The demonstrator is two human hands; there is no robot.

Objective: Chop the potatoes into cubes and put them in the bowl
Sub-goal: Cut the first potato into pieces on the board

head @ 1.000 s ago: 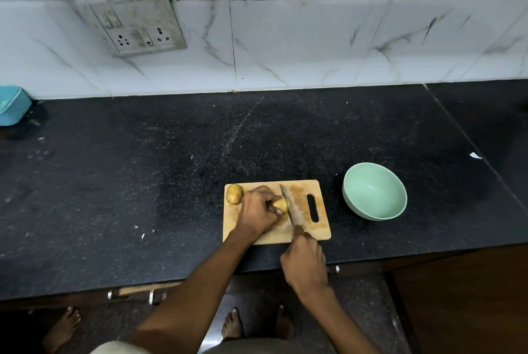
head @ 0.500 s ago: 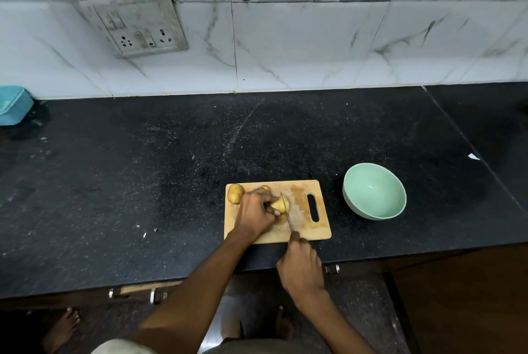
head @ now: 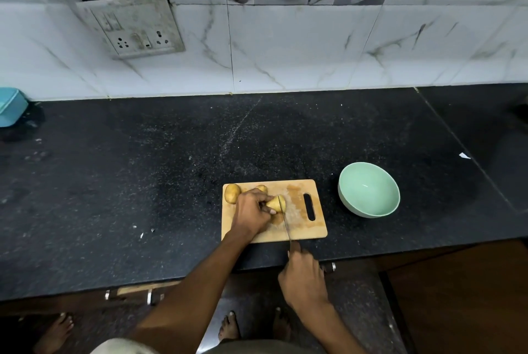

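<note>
A wooden cutting board point(head: 317, 228) lies near the counter's front edge. My left hand point(head: 251, 212) holds a potato point(head: 275, 203) down on it. My right hand point(head: 304, 275) grips a knife point(head: 285, 221) by its handle, forefinger along the spine; the blade stands in the potato's right end. A whole potato point(head: 232, 193) sits at the board's far left corner and another potato point(head: 262, 188) peeks out behind my left hand. The pale green bowl point(head: 368, 189) stands right of the board with nothing inside.
The black stone counter point(head: 143, 182) stretches left and back to a white tiled wall with a socket plate point(head: 131, 25). A blue container point(head: 10, 106) sits at the far left edge. Small white scraps point(head: 464, 155) lie on the counter. Bare feet show below.
My right hand has drawn back toward me, off the board's front edge, pulling the knife through the potato's right end. My left hand keeps its hold.
</note>
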